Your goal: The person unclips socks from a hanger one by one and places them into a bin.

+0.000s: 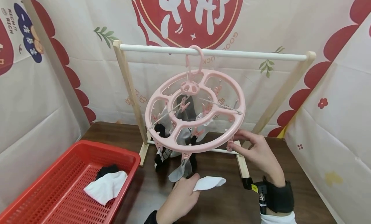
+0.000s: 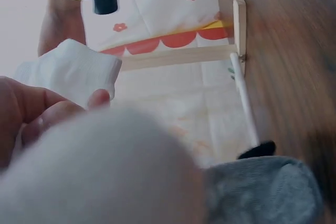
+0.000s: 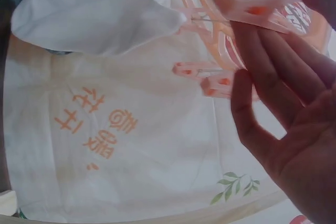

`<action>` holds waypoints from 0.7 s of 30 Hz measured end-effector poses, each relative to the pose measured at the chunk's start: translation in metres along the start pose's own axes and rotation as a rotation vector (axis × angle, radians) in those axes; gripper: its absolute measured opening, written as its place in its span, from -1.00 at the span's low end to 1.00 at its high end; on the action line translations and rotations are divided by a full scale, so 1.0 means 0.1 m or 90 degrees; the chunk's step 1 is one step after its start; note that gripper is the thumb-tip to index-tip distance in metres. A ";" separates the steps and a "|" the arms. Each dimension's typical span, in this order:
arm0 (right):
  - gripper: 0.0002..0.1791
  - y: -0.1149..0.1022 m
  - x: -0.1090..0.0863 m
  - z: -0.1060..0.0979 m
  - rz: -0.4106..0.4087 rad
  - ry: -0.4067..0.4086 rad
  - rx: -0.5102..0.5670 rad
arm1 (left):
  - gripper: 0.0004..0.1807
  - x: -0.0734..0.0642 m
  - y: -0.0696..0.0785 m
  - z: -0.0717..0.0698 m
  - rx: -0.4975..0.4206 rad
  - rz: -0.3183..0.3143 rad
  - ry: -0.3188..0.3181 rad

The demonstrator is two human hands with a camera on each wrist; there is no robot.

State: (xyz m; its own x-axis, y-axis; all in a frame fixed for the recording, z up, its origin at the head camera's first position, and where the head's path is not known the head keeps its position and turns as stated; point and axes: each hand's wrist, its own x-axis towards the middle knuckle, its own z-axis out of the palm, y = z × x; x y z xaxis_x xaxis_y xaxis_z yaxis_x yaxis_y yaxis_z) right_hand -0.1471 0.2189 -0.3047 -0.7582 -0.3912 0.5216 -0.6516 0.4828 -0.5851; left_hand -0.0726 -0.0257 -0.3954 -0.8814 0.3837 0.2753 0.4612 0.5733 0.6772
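A white sock [image 1: 210, 182] is gripped in my left hand [image 1: 182, 196], below the front of a round pink clip hanger [image 1: 242, 101]. The same sock [image 2: 73, 69] shows beside the fingers in the left wrist view. My right hand [image 1: 259, 153] pinches a pink clothespin [image 3: 257, 1] at the hanger's right rim, thumb on one side and fingers on the other. That clip [image 1: 230, 145] has no sock in it. Nearest the left hand, a grey sock [image 1: 179, 172] hangs from a front clip. Several more socks, black, grey and white, hang at the hanger's left and back.
The hanger hooks over a white rod [image 1: 246, 54] on a wooden frame [image 1: 128, 85]. At left a red basket [image 1: 84, 143] holds a white cloth item [image 1: 107, 187] and a black one [image 1: 107, 170]. A brown table [image 1: 290, 172] lies underneath; printed cloth walls surround it.
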 end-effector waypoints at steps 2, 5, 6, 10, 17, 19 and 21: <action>-0.54 0.00 -0.01 0.03 0.003 0.032 -0.005 | -0.82 -0.03 0.05 -0.05 0.017 0.027 0.006; -0.52 0.02 -0.01 0.05 0.003 0.071 -0.021 | -0.81 0.02 0.17 -0.14 0.081 0.092 0.011; -0.53 0.02 -0.01 0.06 0.001 0.079 -0.028 | -0.81 0.06 0.23 -0.16 0.107 0.113 0.005; -0.50 0.03 -0.02 0.05 -0.023 0.088 -0.030 | -0.87 0.30 0.49 -0.26 0.198 0.183 -0.062; -0.39 0.03 -0.06 0.00 -0.073 0.103 -0.037 | -0.92 0.66 0.71 -0.25 0.323 0.227 -0.177; -0.37 0.02 -0.06 -0.01 -0.091 0.099 -0.044 | -0.89 0.68 0.70 -0.27 0.377 0.233 -0.191; -0.37 0.02 -0.07 -0.01 -0.098 0.103 -0.052 | -0.87 0.67 0.67 -0.33 0.427 0.235 -0.204</action>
State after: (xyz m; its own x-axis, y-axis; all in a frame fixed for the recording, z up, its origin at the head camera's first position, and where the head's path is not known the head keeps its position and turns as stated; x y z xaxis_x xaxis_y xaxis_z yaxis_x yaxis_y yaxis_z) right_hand -0.1436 0.2233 -0.3091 -0.6322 -0.3378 0.6973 -0.7504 0.4913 -0.4423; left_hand -0.1042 0.0151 -0.3089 -0.6360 0.7616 0.1241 0.7678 0.6407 0.0029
